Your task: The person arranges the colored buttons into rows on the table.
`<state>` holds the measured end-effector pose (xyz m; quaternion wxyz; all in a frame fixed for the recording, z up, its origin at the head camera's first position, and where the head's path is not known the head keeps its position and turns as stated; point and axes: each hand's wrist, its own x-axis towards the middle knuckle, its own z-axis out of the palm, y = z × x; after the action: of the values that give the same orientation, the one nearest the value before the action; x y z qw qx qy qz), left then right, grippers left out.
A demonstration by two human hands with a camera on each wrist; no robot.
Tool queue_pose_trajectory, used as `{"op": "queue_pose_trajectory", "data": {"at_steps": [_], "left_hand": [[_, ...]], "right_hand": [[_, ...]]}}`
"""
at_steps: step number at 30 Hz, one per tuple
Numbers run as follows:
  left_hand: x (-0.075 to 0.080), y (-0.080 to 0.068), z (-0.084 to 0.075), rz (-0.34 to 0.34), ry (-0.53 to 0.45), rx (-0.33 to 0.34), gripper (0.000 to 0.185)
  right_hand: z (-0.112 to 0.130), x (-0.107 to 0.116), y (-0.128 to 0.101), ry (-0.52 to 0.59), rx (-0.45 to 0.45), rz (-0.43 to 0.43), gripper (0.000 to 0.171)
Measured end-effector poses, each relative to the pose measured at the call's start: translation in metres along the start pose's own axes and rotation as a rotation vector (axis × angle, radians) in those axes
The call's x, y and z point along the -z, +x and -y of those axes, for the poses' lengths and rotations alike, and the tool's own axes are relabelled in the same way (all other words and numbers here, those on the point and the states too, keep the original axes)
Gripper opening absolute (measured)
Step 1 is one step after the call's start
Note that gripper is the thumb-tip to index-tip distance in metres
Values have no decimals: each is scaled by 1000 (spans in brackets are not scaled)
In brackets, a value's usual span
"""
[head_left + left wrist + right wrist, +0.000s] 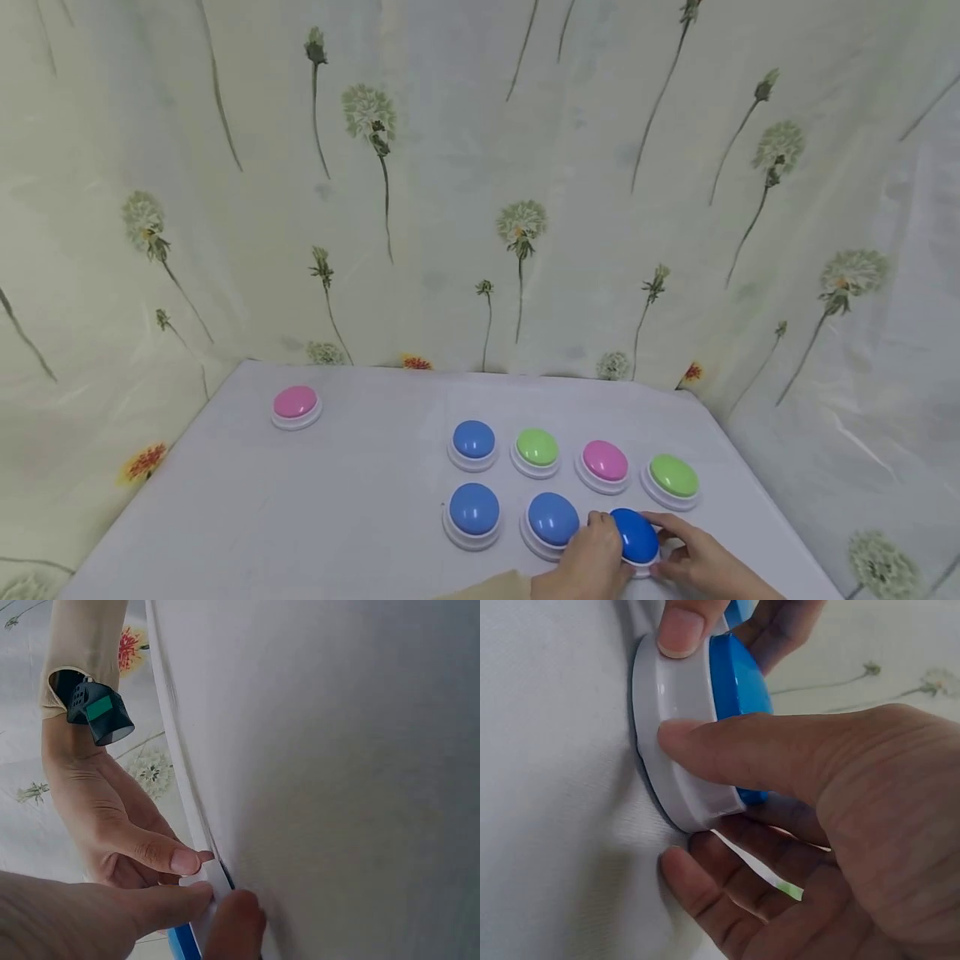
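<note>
A blue-domed push button (635, 536) with a round white base (676, 697) is at the front right of the table. My left hand (592, 560) grips it from the left, with the thumb on the white rim in the right wrist view. From the other side my right hand (697, 557) holds the same button, its thumb (727, 754) laid across the base and the fingers curled around the far side. In the right wrist view the base sits right at the white tabletop. Just left of my left hand stands another blue button (552, 518), partly covered by that hand.
Another blue button (474, 509) stands in the front row. Behind are a blue button (473, 439), a green one (537, 447), a pink one (604, 461) and a second green one (673, 476). Far left sits a pink button (295, 402). A flowered curtain (442, 192) surrounds the white table (300, 500).
</note>
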<state>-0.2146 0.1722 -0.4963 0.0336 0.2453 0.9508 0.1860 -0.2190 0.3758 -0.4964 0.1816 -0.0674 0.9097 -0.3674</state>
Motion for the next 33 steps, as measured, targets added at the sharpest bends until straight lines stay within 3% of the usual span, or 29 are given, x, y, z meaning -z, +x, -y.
{"op": "queue_pose_trajectory", "data": {"at_steps": [12,22,29,30,33], "left_hand": [[3,4,-1,-20,-17,23,59],[4,1,1,-125,34,-56,57],[15,-3,-1,3,-56,28,73],[20,-6,-2,16,-58,19,71],[39,-18,-2,27,-28,-43,63]], "right_hand": [[1,5,5,-49,87,-12,72],[-1,3,3,-17,20,-51,81],[19,-1,-9,-103,-21,-169,82],[25,-1,-11,-116,-33,-186,82],[40,-1,-20,-158,48,-222,77]]}}
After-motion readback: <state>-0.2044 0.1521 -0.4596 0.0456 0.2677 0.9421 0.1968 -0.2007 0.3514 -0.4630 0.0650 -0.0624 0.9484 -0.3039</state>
